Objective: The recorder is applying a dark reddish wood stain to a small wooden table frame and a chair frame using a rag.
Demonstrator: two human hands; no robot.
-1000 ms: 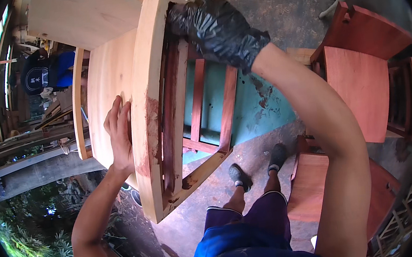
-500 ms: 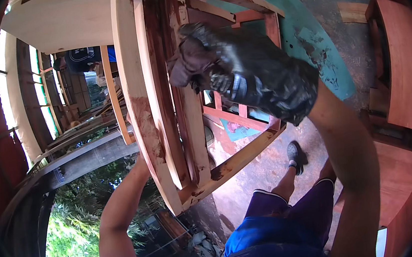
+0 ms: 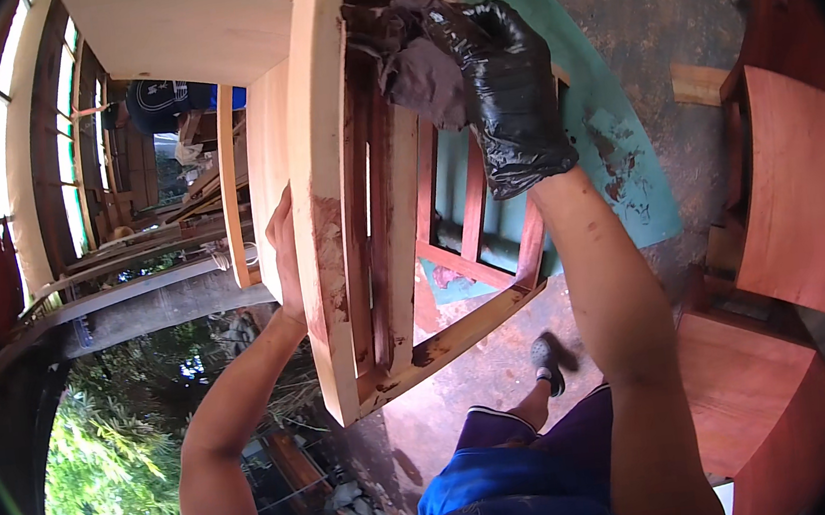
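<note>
A pale wooden furniture frame stands in front of me, its inner slats and parts of its edges stained dark reddish brown. My right hand, in a shiny black glove, grips a crumpled dark brown rag. The rag presses on the stained upper inner corner of the frame. My bare left hand holds the frame's left side at mid height; the post hides part of its fingers.
Beneath the frame lies a stained teal sheet with a reddish slatted piece over it. Reddish wooden furniture stands on the right. A person in dark clothing is in the left background. A wood offcut lies on the floor.
My right hand has moved the rag up and away along the inner side of the frame, toward its far corner. More of my left hand shows beside the post. The view has shifted somewhat.
</note>
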